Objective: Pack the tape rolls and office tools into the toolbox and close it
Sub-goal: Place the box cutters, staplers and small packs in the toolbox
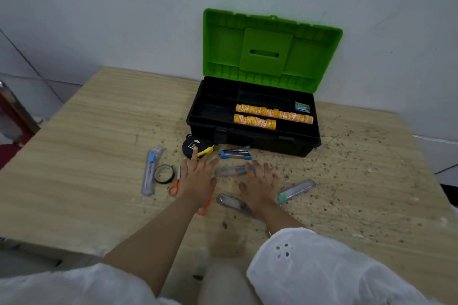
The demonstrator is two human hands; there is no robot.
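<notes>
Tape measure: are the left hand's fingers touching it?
Cannot tell. In the head view the left hand has its index fingertip over the tape measure, but this single angle shows neither contact nor gap.

Reaching fwd w/ 2 arms, roughly parallel. Holding left hand (198, 179) palm-down, fingers straight & a bit spread, gripping nothing. Holding right hand (260, 187) just beside it, also palm-down, fingers straight & fanned, thumb out toward the left. Showing bare left forearm (153, 235) up to elbow; wearing loose white sleeve (322, 267) on right arm, ending short of wrist.
</notes>
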